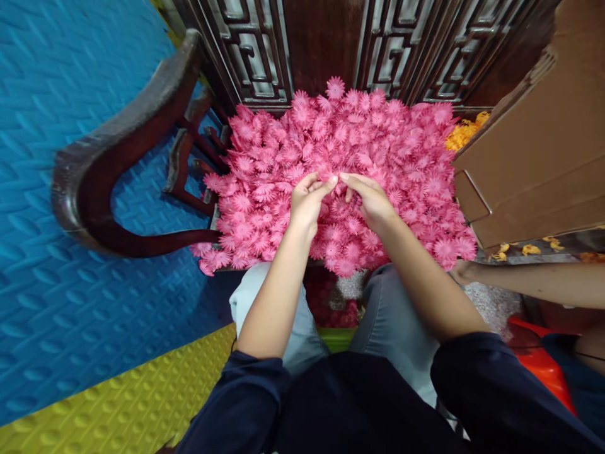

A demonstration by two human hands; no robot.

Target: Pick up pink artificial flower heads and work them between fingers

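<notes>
Pink artificial flowers [265, 164] with narrow petals lie in a thick heap in front of me. Over the middle of the heap, my left hand [306, 198] is closed, its thumb and index finger pinching a pink flower [326, 170]. Close on its right, my right hand [371, 197] is also closed, thumb and fingertips together at the same flower. The two sets of fingertips almost meet. Exactly where the held flower ends is hard to make out against the pink behind it.
A dark carved wooden chair arm [85, 189] curves up at the left. Wooden lattice panels [326, 44] rise behind the heap. At the right stand a cardboard box [534, 145] and yellow flowers [466, 132]. Another person's arm [524, 280] reaches in below the box.
</notes>
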